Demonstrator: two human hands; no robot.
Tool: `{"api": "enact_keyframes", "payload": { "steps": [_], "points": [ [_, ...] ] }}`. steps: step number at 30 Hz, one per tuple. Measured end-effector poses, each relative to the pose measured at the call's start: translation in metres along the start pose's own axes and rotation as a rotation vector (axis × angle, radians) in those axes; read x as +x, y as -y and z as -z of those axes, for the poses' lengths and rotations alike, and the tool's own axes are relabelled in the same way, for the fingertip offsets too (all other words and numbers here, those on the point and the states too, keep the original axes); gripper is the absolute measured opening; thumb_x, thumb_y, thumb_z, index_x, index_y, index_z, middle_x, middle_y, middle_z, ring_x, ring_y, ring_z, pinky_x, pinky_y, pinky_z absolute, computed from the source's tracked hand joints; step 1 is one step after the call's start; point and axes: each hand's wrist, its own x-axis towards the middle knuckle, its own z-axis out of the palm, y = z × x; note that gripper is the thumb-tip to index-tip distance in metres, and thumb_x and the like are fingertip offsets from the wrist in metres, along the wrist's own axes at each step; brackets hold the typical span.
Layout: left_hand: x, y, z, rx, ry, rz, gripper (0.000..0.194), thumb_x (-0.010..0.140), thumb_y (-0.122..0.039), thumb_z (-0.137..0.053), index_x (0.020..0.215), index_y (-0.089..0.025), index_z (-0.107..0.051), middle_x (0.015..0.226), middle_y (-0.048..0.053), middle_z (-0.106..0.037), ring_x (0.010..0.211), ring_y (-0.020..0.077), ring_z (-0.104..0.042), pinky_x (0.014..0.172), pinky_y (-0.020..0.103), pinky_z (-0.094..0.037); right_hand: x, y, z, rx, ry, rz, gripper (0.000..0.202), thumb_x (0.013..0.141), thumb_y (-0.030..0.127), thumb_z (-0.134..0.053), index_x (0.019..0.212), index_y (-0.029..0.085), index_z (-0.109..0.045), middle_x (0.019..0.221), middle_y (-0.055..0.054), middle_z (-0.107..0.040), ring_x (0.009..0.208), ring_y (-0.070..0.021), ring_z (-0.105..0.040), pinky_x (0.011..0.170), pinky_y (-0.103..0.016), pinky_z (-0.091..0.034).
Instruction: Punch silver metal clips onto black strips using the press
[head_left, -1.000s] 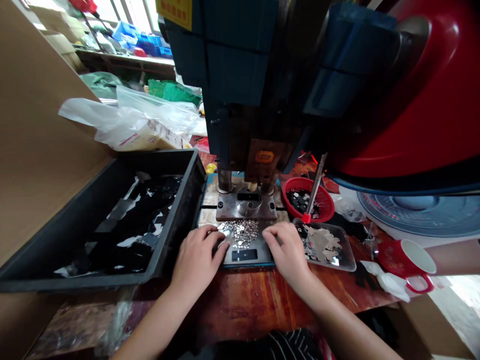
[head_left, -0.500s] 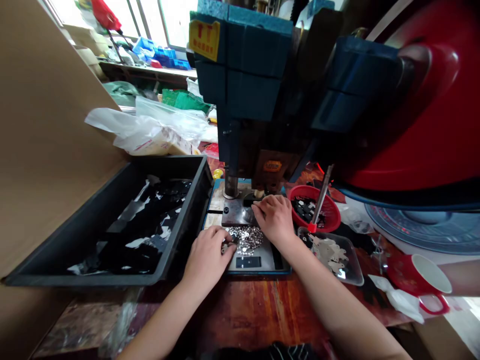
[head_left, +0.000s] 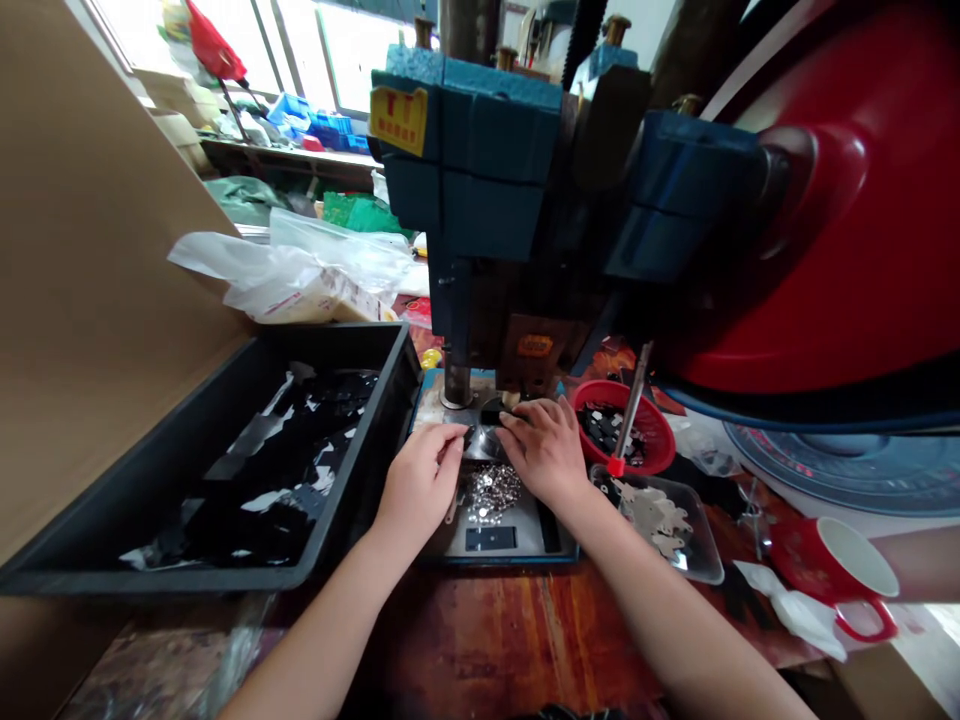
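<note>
"What carried the things?"
"A reddish-brown worktop, glossy at lower centre."
"And what lay on it?"
"The blue press stood mid-frame; a red bowl and, just below it, a clear tray sat right of centre."

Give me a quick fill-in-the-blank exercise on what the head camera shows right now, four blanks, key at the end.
1. The hand nearer to the large black bin is the person's ____ one.
2. The bowl to the right of the small shiny parts is coloured ____.
3. The mug is red outside and ____ inside.
4. The sticker on the blue machine has a ____ background.

Missing words: left; red; white; yellow.
</note>
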Motion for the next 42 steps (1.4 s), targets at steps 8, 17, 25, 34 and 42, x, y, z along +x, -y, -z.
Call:
{"api": "enact_keyframes", "payload": {
  "steps": [8, 17, 25, 34, 42],
  "points": [
    [0.032, -0.014, -0.022, 0.031, 0.086, -0.113, 0.021, 0.086, -0.020, -0.050, 0.100, -0.021, -0.065, 0.094, 0.003, -0.068, 0.086, 0.0174, -0.063, 0.079, 0.031, -0.051, -0.011, -0.013, -0.011, 0.176, -0.102, -0.067, 0.030, 0.091, 0.033, -0.049, 0.116, 0.021, -0.060, 0.113, -0.008, -0.063, 0.108, -0.0235, -0.053, 0.101, -0.046, -0.033],
    [0.051, -0.020, -0.024, 0.143, 0.120, -0.080, 0.018, 0.085, -0.021, -0.051, 0.091, -0.021, -0.067, 0.086, 0.003, -0.072, 0.079, 0.0188, -0.067, 0.070, 0.029, -0.052, -0.008, -0.019, -0.010, 0.151, -0.071, -0.014, 0.025, 0.090, 0.028, -0.049, 0.111, 0.027, -0.064, 0.111, -0.005, -0.064, 0.109, -0.0216, -0.052, 0.101, -0.046, -0.034],
    [0.054, -0.016, -0.028, 0.185, 0.065, -0.056, 0.022, 0.084, -0.017, -0.051, 0.099, -0.018, -0.066, 0.091, 0.006, -0.072, 0.086, 0.0217, -0.067, 0.080, 0.035, -0.052, -0.006, -0.011, -0.002, 0.047, -0.036, 0.008, 0.026, 0.090, 0.037, -0.051, 0.112, 0.030, -0.064, 0.113, -0.003, -0.064, 0.114, -0.0251, -0.048, 0.107, -0.055, -0.020],
    [0.050, -0.008, -0.037, 0.199, 0.017, -0.132, 0.019, 0.083, -0.014, -0.052, 0.095, -0.017, -0.065, 0.096, 0.007, -0.069, 0.095, 0.0226, -0.063, 0.087, 0.038, -0.049, -0.002, -0.008, 0.005, -0.052, -0.011, 0.050, 0.030, 0.090, 0.044, -0.049, 0.110, 0.029, -0.064, 0.115, -0.003, -0.064, 0.117, -0.0279, -0.046, 0.109, -0.059, -0.010],
    [0.050, -0.005, -0.038, 0.188, -0.012, -0.157, 0.017, 0.083, -0.014, -0.053, 0.093, -0.017, -0.065, 0.095, 0.006, -0.068, 0.093, 0.0220, -0.062, 0.086, 0.037, -0.049, -0.005, -0.011, 0.005, 0.044, 0.046, 0.030, 0.031, 0.091, 0.044, -0.047, 0.114, 0.028, -0.062, 0.117, -0.001, -0.064, 0.117, -0.0253, -0.048, 0.111, -0.055, -0.012]
  ]
}}
